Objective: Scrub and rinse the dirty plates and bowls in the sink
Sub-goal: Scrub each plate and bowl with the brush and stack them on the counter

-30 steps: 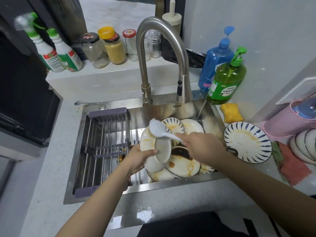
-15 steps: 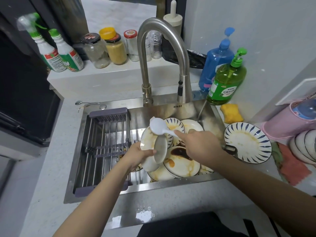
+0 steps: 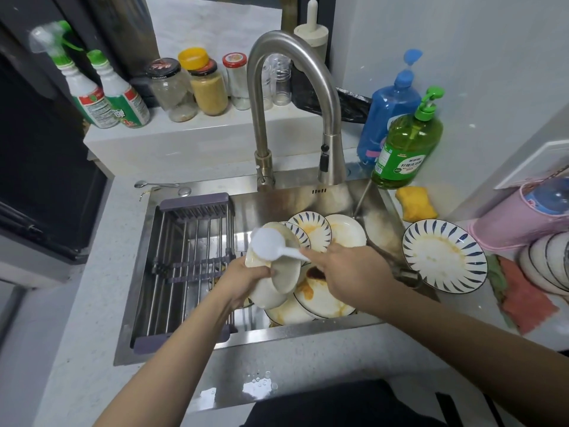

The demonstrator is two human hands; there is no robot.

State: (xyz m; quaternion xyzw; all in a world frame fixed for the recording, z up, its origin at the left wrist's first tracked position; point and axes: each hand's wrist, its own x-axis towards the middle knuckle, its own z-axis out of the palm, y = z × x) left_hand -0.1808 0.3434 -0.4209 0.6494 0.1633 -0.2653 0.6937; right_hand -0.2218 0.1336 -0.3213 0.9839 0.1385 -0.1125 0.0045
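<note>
my left hand (image 3: pixel 246 280) gripped a small stack of cream dishes (image 3: pixel 277 278) by the rim, thumb curled over the edge, tilting them up over the sink (image 3: pixel 197 343). my right hand (image 3: pixel 348 272) pinched the handle of a white plastic spoon (image 3: pixel 268 248), its scoop held just above the top of the tilted dishes.

under my hands lay the dirty pile: a stained plate (image 3: pixel 320 298) with brown and orange sauce, and behind it a blue-striped plate (image 3: pixel 311 231) leaning beside a plain cream plate (image 3: pixel 346 231). i could not tell how many pieces sat under the pile. a metal rack (image 3: pixel 191 266) filled the left half of the sink.

the tap (image 3: pixel 289 97) arched over the basin. on the counter to the right another striped plate (image 3: pixel 443 254) rested, smeared orange, near a yellow sponge (image 3: pixel 415 203) and a green soap bottle (image 3: pixel 406 143) with a blue bottle (image 3: pixel 391 103) just behind it. an orange cloth (image 3: pixel 523 298) lay further right, beside stacked bowls (image 3: pixel 548 266). jars (image 3: pixel 197 84) and spray bottles (image 3: pixel 104 94) stood on the ledge behind the sink.
</note>
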